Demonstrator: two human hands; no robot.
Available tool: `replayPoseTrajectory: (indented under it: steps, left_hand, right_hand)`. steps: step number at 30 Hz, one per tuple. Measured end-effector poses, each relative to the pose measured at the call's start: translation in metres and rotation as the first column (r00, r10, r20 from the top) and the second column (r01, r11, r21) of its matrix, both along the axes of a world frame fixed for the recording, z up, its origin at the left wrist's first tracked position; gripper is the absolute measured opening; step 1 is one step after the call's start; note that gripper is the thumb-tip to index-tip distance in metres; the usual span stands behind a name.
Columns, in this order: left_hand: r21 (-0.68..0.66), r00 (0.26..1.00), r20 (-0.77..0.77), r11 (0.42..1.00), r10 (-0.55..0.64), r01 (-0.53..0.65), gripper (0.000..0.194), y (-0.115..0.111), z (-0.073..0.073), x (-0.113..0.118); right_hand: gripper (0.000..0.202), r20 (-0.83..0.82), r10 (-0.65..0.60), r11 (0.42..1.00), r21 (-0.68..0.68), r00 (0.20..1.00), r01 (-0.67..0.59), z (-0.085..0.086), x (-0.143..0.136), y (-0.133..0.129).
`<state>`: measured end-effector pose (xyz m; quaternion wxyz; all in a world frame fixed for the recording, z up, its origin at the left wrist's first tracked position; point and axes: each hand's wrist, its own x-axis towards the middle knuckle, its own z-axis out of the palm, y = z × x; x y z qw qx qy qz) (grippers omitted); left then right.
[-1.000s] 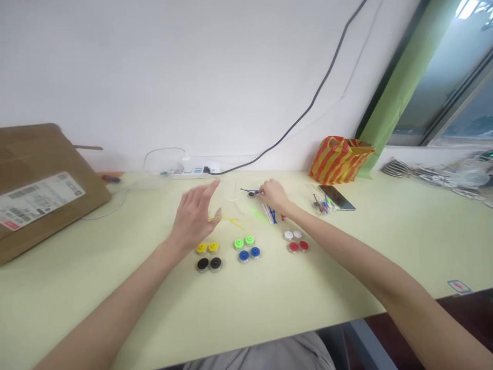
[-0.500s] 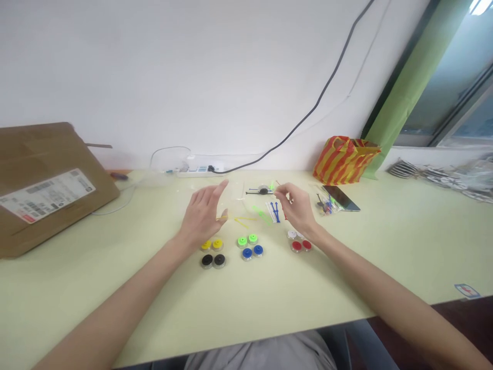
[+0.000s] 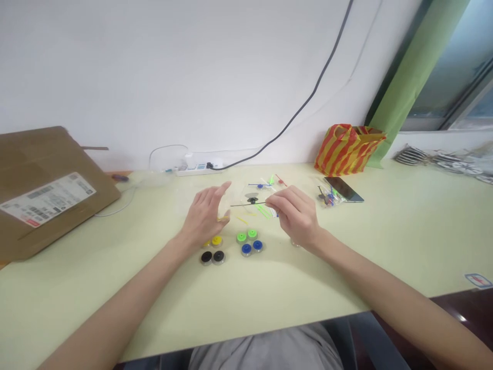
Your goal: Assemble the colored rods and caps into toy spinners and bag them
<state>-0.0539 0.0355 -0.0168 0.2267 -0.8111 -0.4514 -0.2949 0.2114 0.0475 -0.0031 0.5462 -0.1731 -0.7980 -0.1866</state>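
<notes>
Here's your left forearm (image 3: 131,293), bare and slim, and your right forearm (image 3: 370,280) matches it, bare too! Your left hand (image 3: 206,213) and right hand (image 3: 296,215) are ungloved. Down low, you're wearing plain grey cloth (image 3: 265,354), matte, rumpled into soft folds; trousers or shorts, it's impossible to tell!

Our pale bench (image 3: 269,293) bears two green discs (image 3: 252,234). Measured from the green discs, we find two blue discs (image 3: 257,245) just in front, two black discs (image 3: 219,257) front-left, yellow discs (image 3: 216,240) left, green sticks (image 3: 263,211) behind, a striped bag (image 3: 344,150) and dark-screened device (image 3: 344,189) back-right, a power strip (image 3: 198,170) back-left, and a cardboard box (image 3: 54,198) far left.
</notes>
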Motion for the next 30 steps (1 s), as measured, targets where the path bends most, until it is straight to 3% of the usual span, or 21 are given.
replayPoseTrajectory:
  steps: [6, 12, 20, 25, 27, 30]
  left_hand:
    - [-0.003, 1.0, 0.004, 1.0, -0.003, 0.003, 0.081, 0.001, 0.001, -0.004]
    - [0.002, 0.995, -0.009, 0.995, -0.097, 0.097, 0.077, -0.007, 0.002, 0.013]
    - [0.055, 0.972, -0.032, 0.971, -0.232, 0.234, 0.066, -0.02, 0.003, 0.038]
    - [0.092, 0.973, -0.039, 0.969, -0.228, 0.231, 0.061, -0.02, 0.005, 0.038]
    - [0.106, 0.98, -0.03, 0.974, -0.199, 0.201, 0.06, -0.017, 0.006, 0.034]
    - [0.117, 0.99, 0.004, 0.983, -0.142, 0.141, 0.059, -0.013, 0.006, 0.026]
  right_hand:
    - [0.016, -0.01, 0.053, 0.998, -0.04, 0.999, -0.053, -0.001, 0.0, 0.002]
    - [0.008, 0.04, 0.053, 0.998, -0.029, 0.998, -0.052, -0.009, -0.005, 0.004]
    - [0.014, 0.045, 0.215, 0.976, -0.054, 0.976, -0.212, -0.023, -0.017, -0.002]
    - [0.017, 0.043, 0.325, 0.932, -0.184, 0.945, -0.312, -0.019, -0.025, -0.01]
    - [0.016, 0.031, 0.312, 0.938, -0.171, 0.95, -0.302, -0.015, -0.02, -0.005]
    - [0.015, -0.085, 0.126, 0.962, -0.232, 0.988, -0.143, -0.011, -0.005, 0.023]
